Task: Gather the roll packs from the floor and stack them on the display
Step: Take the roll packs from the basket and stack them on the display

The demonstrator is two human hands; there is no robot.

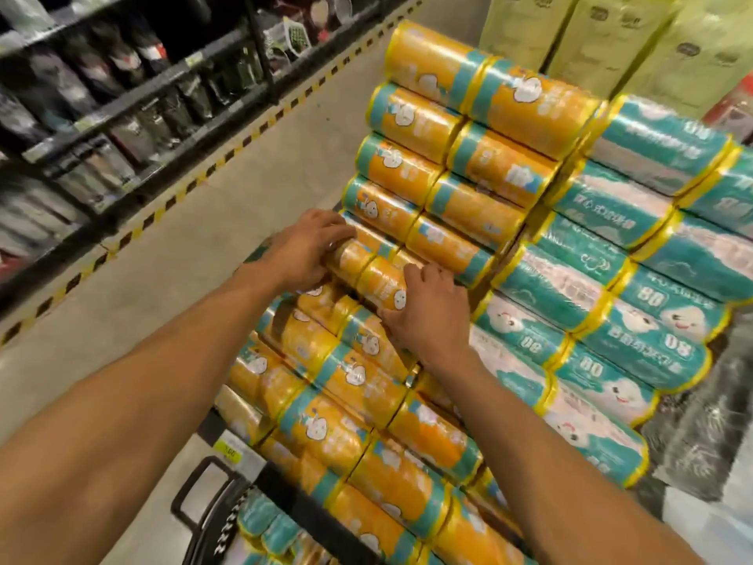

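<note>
An orange roll pack (377, 275) with teal bands lies at mid-height of the orange display stack (468, 165). My left hand (309, 250) wraps over its left end. Its right part is gripped by my right hand (428, 316), whose thumb lies along the pack's lower edge. More orange packs (346, 422) are stacked below and toward me. Teal roll packs (635, 279) fill the stack to the right, touching the orange ones.
A black cart frame (203, 507) holding teal packs stands at the bottom left by a yellow price tag (228, 450). Dark shelving (122, 95) lines the aisle's left side behind a yellow-black floor stripe (171, 201). Pale green cartons (611, 38) rise at the back right.
</note>
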